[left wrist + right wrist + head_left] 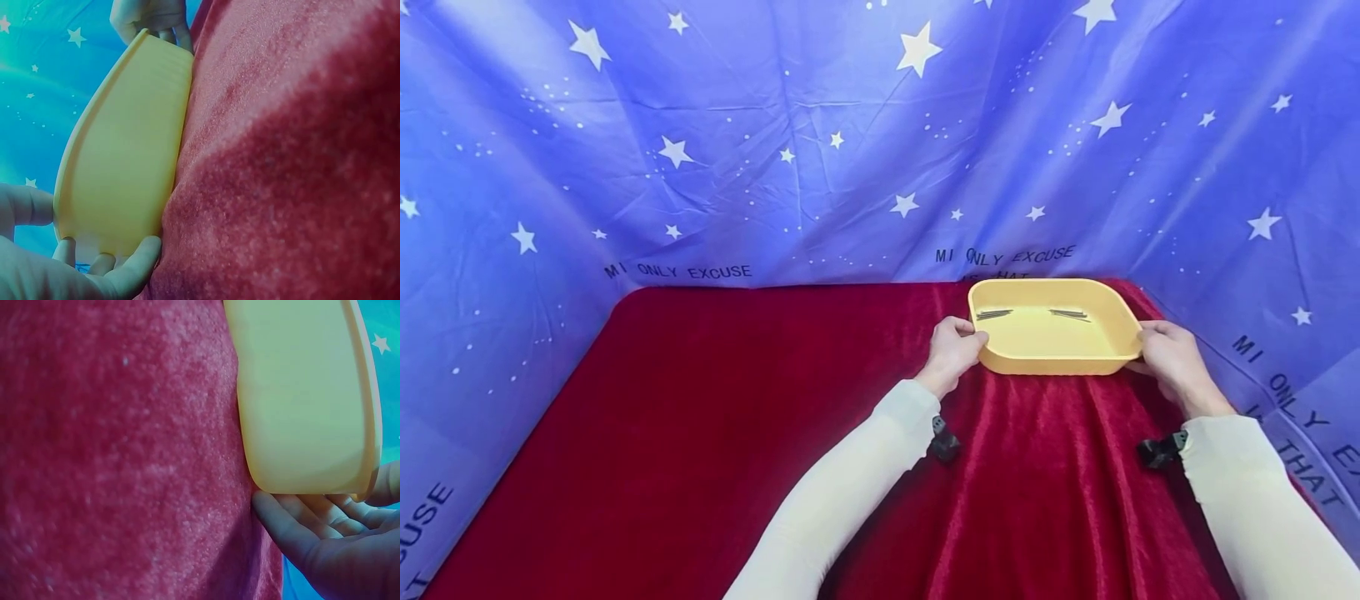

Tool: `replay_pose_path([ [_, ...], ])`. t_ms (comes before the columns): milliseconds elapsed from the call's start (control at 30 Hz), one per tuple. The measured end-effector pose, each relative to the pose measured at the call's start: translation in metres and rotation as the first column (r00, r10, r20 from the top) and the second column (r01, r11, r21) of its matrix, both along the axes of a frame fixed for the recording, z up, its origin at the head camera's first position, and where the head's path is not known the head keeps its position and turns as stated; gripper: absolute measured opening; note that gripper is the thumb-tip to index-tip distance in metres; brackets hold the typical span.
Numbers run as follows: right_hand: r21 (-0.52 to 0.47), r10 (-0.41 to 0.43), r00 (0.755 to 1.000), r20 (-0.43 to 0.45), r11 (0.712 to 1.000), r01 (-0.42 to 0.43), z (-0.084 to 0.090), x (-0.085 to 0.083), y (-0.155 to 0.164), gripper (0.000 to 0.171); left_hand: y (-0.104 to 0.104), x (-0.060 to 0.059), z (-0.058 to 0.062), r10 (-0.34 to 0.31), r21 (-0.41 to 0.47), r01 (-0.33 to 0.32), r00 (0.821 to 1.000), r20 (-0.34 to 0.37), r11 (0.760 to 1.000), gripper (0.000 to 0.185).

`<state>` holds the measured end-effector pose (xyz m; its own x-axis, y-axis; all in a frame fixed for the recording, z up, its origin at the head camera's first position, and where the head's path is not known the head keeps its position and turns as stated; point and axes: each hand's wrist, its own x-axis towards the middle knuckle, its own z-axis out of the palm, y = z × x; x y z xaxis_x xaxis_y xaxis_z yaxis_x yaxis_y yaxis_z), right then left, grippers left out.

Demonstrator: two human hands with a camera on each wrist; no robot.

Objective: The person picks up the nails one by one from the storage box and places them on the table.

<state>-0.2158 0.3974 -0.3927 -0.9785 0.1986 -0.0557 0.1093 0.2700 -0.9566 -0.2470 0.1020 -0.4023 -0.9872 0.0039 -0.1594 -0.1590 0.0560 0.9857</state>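
Observation:
A yellow tray [1037, 365] with raised walls and rounded corners stands at the far right of the red cloth, its base at the cloth in both wrist views. My left hand [953, 354] grips its left end, thumb at the rim and fingers against the outer wall. At the opposite end my right hand [1172, 362] holds the tray, with the thumb by the rim and fingertips [265, 503] at the lower edge. Inside lie two small bunches of thin dark nail-like pieces, the left bunch [995, 314] by the wall and the right bunch [1070, 315] nearer the middle.
Red velvet cloth [700, 417] covers the table, with folds running forward from the tray. A blue curtain [820, 192] with white stars hangs behind and along both sides, close to the tray's far side. Each wrist wears a black strap-on device [1161, 450].

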Motion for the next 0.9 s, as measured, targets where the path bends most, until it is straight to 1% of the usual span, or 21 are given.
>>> replay_pose_path([
  [200,0.019,0.002,1.0,-0.018,1.0,-0.002,-0.001,0.0,-0.005,0.042,-0.005,0.0,0.0,-0.008,0.029,0.008,1.0,0.001,1.0,0.014],
  [333,0.067,0.0,1.0,-0.005,0.998,0.0,-0.001,0.001,-0.009,0.047,-0.008,0.0,-0.001,-0.009,0.033,0.009,1.0,-0.002,0.999,0.014],
  [433,0.083,0.001,1.0,0.003,0.997,-0.001,0.0,0.001,-0.01,0.049,-0.01,0.001,0.0,-0.011,0.031,0.011,1.0,-0.004,0.999,0.015],
  [633,0.059,0.015,1.0,0.006,0.998,-0.015,-0.001,0.0,-0.012,0.049,-0.016,0.001,0.0,-0.016,0.043,0.016,1.0,-0.002,0.999,0.016],
  [900,0.058,0.028,1.0,0.012,0.998,-0.029,0.0,0.001,-0.019,0.046,-0.025,0.0,-0.004,-0.039,0.061,0.04,0.999,-0.015,0.997,0.018],
])
